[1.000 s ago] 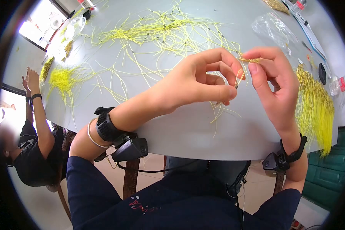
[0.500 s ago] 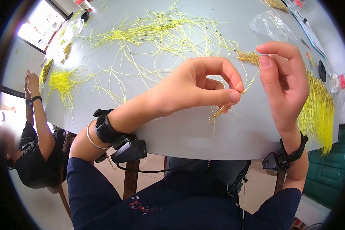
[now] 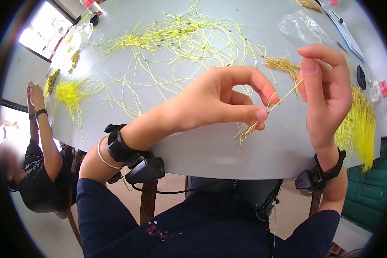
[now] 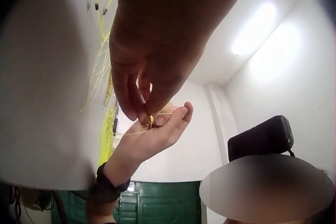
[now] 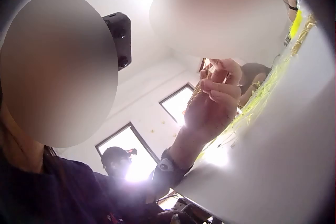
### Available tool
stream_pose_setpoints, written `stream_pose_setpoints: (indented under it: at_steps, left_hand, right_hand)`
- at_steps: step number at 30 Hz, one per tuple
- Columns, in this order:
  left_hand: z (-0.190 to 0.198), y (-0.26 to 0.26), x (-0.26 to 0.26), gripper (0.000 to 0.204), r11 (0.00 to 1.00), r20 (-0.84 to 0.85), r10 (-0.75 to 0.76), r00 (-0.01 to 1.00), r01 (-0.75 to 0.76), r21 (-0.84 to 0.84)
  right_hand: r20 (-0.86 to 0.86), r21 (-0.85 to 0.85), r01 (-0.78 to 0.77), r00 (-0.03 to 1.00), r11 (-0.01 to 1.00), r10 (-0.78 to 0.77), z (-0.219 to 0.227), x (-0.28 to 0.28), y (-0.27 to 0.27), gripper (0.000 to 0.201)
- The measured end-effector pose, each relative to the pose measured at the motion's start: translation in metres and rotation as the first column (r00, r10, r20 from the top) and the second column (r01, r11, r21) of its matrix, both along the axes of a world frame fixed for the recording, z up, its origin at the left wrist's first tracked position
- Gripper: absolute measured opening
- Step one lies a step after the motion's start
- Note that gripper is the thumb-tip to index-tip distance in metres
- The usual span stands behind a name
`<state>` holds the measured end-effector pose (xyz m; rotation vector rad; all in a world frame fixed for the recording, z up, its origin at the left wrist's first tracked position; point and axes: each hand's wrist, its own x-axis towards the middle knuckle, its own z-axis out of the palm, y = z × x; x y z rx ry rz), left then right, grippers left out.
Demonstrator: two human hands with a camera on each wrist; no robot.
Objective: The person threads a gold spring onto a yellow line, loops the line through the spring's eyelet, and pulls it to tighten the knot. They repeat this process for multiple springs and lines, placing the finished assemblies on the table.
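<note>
In the head view, the left hand (image 3: 228,101) pinches a thin yellow line (image 3: 284,96) between thumb and index finger. A gold coiled spring (image 3: 251,129) sticks out below those fingertips. To the right, the right hand (image 3: 329,92) holds the other end of the line at its thumb and fingers, and the line runs straight between the hands. Behind them lies a small bunch of gold springs (image 3: 284,64). The left wrist view shows the left hand (image 4: 155,61) above the right hand (image 4: 152,137). In the right wrist view, the spring (image 5: 196,96) lies along the left hand (image 5: 212,100).
Tangled yellow lines with dark beads (image 3: 176,32) spread across the grey table (image 3: 202,159). A bundle of gold-topped yellow lines (image 3: 359,129) lies at the right, near a bottle (image 3: 382,89) and a plastic bag (image 3: 305,28). Another person (image 3: 41,172) sits at the left.
The right hand has moved away to the right, and the line between the hands is now straight. The spring under the left fingers and the bunch behind have come into view.
</note>
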<state>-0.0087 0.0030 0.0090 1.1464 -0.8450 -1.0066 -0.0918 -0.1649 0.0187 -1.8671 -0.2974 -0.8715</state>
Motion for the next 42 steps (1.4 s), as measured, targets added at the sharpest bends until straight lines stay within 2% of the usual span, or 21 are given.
stream_pose_setpoints:
  at_steps: [7,10,12,13,15,16,18,19,21,24,29,33,35,38,40,41,42]
  left_hand:
    - [0.000,0.000,-0.001,0.019,0.993,-0.006,-0.079,0.997,0.080,0.087]
    - [-0.004,0.000,0.000,0.014,0.997,0.025,-0.072,0.997,0.071,0.032]
    - [-0.010,0.000,0.001,0.013,0.997,0.029,-0.079,0.996,0.078,0.011]
    - [-0.011,0.000,0.001,0.014,0.996,0.033,-0.085,0.996,0.086,-0.011]
    - [-0.009,0.000,0.001,0.013,0.997,0.026,-0.052,0.998,0.053,-0.053]
    - [-0.008,0.001,0.001,0.014,0.995,0.017,-0.018,1.000,0.020,-0.094]
    - [-0.008,0.002,0.005,0.014,0.995,0.022,0.029,0.999,-0.026,-0.100]
    - [-0.009,0.002,0.007,0.015,0.992,0.026,0.076,0.997,-0.073,-0.104]
    - [-0.014,-0.001,0.010,0.014,0.988,0.012,0.085,0.996,-0.082,-0.129]
    - [-0.016,-0.003,0.012,0.014,0.979,0.001,0.066,0.998,-0.065,-0.194]
    - [-0.013,-0.002,0.011,0.012,0.988,-0.073,0.098,0.992,-0.106,-0.115]
    - [-0.007,0.000,0.007,0.014,0.984,-0.045,0.129,0.991,-0.134,-0.121]
    - [-0.006,0.002,0.007,0.016,0.978,-0.143,0.133,0.981,-0.153,-0.139]
    - [-0.007,0.002,0.011,0.018,0.976,-0.170,0.133,0.976,-0.159,-0.148]
    - [-0.009,0.001,0.010,0.019,0.978,-0.136,0.147,0.980,-0.165,-0.130]
    - [-0.009,0.001,0.010,0.020,0.979,-0.102,0.158,0.982,-0.170,-0.113]
    - [-0.009,0.000,0.010,0.020,0.980,-0.101,0.156,0.983,-0.167,-0.112]
  right_hand:
    - [-0.006,0.032,0.041,0.999,0.999,-0.040,0.001,0.000,0.000,0.013]
    - [-0.023,0.009,0.063,0.998,0.998,-0.062,0.001,0.001,-0.001,0.014]
    - [0.005,0.059,-0.098,0.995,0.993,0.098,-0.002,0.003,-0.006,0.017]
    - [0.005,0.059,-0.098,0.995,0.993,0.098,0.000,0.003,-0.006,0.017]
    - [-0.122,0.257,-0.209,0.961,0.943,0.246,0.005,0.003,-0.005,0.019]
    - [-0.122,0.256,-0.209,0.962,0.944,0.246,0.005,0.003,-0.005,0.019]
    - [-0.370,0.263,-0.249,0.866,0.932,0.336,0.003,0.004,-0.006,0.019]
    - [-0.369,0.263,-0.249,0.867,0.932,0.335,0.001,0.005,-0.005,0.019]
    - [-0.503,0.251,-0.306,0.770,0.918,0.394,-0.002,0.004,-0.001,0.014]
    - [-0.499,0.238,-0.317,0.771,0.918,0.396,-0.001,0.001,0.003,0.014]
    - [-0.443,0.232,-0.285,0.820,0.930,0.362,-0.005,0.002,0.003,0.013]
    - [-0.442,0.333,-0.253,0.809,0.908,0.387,-0.003,0.003,0.004,0.010]
    - [-0.461,0.374,-0.243,0.789,0.895,0.406,-0.002,0.003,0.002,0.010]
    - [-0.464,0.439,-0.170,0.798,0.882,0.385,-0.001,0.004,0.000,0.016]
    - [-0.325,0.660,-0.290,0.721,0.693,0.612,-0.006,0.008,-0.007,0.021]
    - [-0.323,0.660,-0.289,0.723,0.693,0.610,-0.006,0.008,-0.010,0.021]
    - [-0.225,0.743,-0.336,0.689,0.579,0.689,-0.006,0.009,-0.014,0.022]
